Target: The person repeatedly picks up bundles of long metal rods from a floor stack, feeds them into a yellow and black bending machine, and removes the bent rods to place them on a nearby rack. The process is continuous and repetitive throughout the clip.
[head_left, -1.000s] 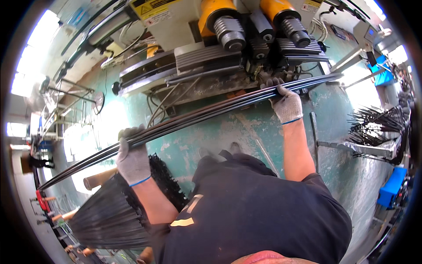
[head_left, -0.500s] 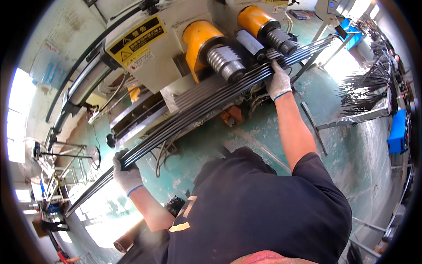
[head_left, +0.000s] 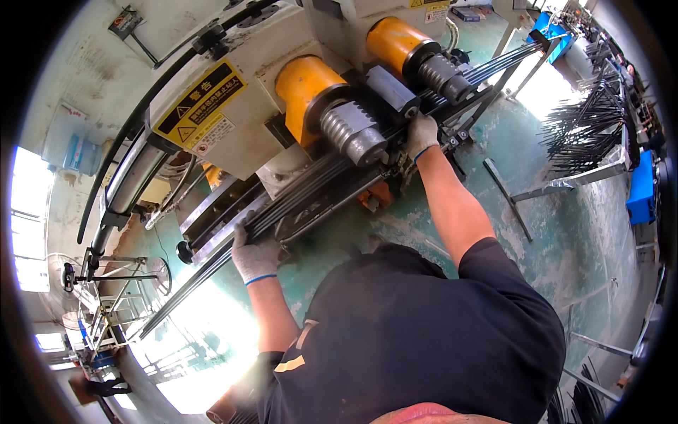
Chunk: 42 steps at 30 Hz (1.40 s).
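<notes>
Hands: left hand (head_left: 256, 256), in pale knit glove with blue cuff, grasping bundle of long, thin, dark metal rods (head_left: 300, 193); right hand (head_left: 422, 134), gloved alike, farther along, fingers hidden, grip cannot be told. Rods slant along front of pale boxy machine (head_left: 258, 102), partly covered by ridged steel cylinders (head_left: 353, 133) on orange round housings (head_left: 305, 83).

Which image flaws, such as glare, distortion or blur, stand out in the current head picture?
Head view: glare washes out a patch of the floor at lower left and the windows at the left edge; head view: fisheye bending grows toward a dark rim; head view: the left hand looks slightly soft, while the yellow-and-black label appears fairly crisp.
</notes>
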{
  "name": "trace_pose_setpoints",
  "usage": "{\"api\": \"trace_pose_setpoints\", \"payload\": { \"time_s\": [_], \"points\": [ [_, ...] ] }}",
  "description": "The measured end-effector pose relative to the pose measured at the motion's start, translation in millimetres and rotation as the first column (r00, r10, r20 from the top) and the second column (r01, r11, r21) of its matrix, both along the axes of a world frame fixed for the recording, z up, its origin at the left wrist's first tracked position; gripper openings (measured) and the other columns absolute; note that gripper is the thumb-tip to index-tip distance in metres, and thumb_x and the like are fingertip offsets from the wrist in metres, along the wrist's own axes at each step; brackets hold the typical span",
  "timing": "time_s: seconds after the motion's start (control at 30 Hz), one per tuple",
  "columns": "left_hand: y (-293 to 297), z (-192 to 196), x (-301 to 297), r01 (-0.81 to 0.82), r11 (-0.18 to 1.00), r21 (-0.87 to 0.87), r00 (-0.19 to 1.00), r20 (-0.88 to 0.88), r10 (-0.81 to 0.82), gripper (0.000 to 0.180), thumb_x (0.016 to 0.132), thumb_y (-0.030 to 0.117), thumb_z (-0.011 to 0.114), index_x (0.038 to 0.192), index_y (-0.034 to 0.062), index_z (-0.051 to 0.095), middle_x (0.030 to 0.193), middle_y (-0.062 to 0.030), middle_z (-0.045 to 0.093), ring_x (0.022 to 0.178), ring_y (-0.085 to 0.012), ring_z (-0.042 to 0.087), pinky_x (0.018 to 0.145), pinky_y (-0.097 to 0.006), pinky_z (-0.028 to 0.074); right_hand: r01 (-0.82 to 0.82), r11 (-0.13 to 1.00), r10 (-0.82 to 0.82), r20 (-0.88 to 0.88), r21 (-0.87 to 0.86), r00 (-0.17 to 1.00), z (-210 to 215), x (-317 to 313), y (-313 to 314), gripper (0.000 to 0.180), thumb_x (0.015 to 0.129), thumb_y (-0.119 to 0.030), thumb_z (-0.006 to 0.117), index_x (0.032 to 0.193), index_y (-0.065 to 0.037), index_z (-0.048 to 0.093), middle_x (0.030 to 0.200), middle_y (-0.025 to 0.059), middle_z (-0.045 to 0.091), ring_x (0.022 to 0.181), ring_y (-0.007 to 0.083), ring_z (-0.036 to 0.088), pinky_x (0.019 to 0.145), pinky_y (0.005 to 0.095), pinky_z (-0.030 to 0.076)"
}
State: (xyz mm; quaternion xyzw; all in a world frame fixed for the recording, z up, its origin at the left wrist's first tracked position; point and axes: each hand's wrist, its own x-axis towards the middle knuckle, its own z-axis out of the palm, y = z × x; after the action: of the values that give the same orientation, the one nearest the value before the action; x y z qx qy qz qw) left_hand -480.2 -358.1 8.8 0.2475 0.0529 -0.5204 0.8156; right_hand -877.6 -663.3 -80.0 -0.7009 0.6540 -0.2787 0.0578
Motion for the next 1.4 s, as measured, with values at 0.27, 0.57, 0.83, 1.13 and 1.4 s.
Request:
{"api": "trace_pose_setpoints", "payload": {
  "time_s": [0.27,0.57,0.83,1.13,1.4],
  "points": [
    [61,-13,102,-0.294,0.955,0.036,0.901,0.344,0.264,0.035,0.107,0.024,0.05,0.114,-0.0052,0.066,0.116,-0.0178,0.07,0.115,-0.0342,0.064,0.112,-0.052,0.046,-0.061,0.998,0.054,0.215,0.022,0.975,31,13,10,0.035,0.082,-0.016,0.071,0.113,-0.001,0.064,0.095,0.017,0.073,0.092,0.037,0.071,0.078,0.0428,0.057],
    [2,-11,6,-0.143,0.985,0.094,0.976,0.18,0.124,0.036,0.107,0.026,0.052,0.124,-0.0034,0.064,0.126,-0.0179,0.066,0.126,-0.035,0.057,0.118,-0.055,0.038,-0.072,0.989,-0.096,0.939,0.126,0.33,-14,1,2,0.033,0.101,-0.025,0.059,0.119,0.001,0.067,0.094,0.0123,0.072,0.084,0.0264,0.069,0.077,0.0382,0.054],
    [56,-28,89,-0.399,0.913,0.081,0.898,0.234,0.372,0.039,0.108,0.031,0.048,0.119,-0.002,0.064,0.126,-0.0189,0.067,0.123,-0.0382,0.061,0.11,-0.057,0.048,-0.182,0.981,0.193,0.224,-0.07,0.955,42,-4,71,0.041,0.103,-0.018,0.048,0.14,0.0,0.052,0.127,0.0137,0.066,0.116,0.0271,0.065,0.097,0.0321,0.052],
    [11,-13,23,-0.372,0.919,0.13,0.916,0.214,0.34,0.034,0.103,0.029,0.06,0.117,-0.0009,0.066,0.118,-0.0152,0.07,0.116,-0.0325,0.065,0.111,-0.048,0.048,-0.546,0.838,-0.007,0.999,-0.018,-0.044,-64,-60,58,0.044,0.103,-0.015,0.044,0.145,-0.004,0.054,0.153,0.0112,0.051,0.139,0.0269,0.052,0.113,0.0406,0.044],
    [4,4,-19,-0.112,0.968,0.224,0.978,0.199,0.067,0.051,0.105,0.043,0.059,0.131,-0.0008,0.063,0.13,-0.0164,0.067,0.123,-0.0328,0.062,0.111,-0.045,0.046,-0.264,0.962,0.266,-0.418,0.064,0.869,-58,-57,66,0.058,0.102,-0.019,0.055,0.154,0.0,0.038,0.145,0.0156,0.057,0.134,0.0261,0.054,0.112,0.037,0.044]
  ]
}}
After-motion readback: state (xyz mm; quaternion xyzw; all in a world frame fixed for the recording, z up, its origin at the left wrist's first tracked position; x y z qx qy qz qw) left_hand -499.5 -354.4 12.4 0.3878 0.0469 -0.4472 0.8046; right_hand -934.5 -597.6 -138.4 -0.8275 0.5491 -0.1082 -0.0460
